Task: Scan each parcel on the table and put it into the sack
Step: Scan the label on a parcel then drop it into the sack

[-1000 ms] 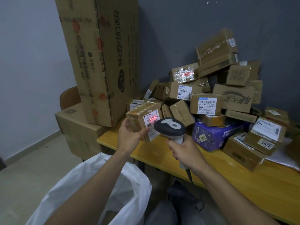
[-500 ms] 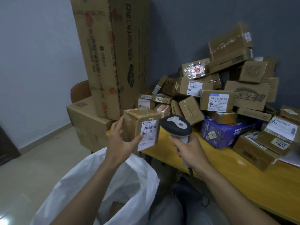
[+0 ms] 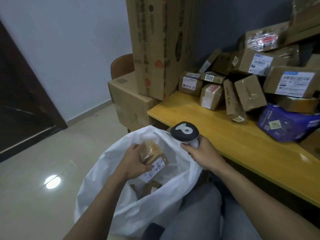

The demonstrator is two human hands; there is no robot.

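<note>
My left hand (image 3: 134, 161) grips a small brown cardboard parcel (image 3: 153, 154) with a white label, held over the open mouth of the white sack (image 3: 110, 170) on the floor. Another brown parcel (image 3: 151, 187) lies deep inside the sack. My right hand (image 3: 202, 154) holds the black and white barcode scanner (image 3: 185, 133) by its handle, just off the front edge of the yellow table (image 3: 233, 144). A heap of brown parcels (image 3: 249, 90) with labels is piled on the table at the right.
A tall cardboard box (image 3: 155, 45) stands on a bigger carton (image 3: 128, 99) left of the table, with a chair back (image 3: 121, 65) behind. A purple packet (image 3: 285, 125) lies near the table's front. A dark door (image 3: 20, 92) is at the left. My knees are at the bottom.
My left hand has carried the parcel from in front of the scanner down and left into the sack's mouth. The scanner has dropped lower, and my view has swung left and down.
</note>
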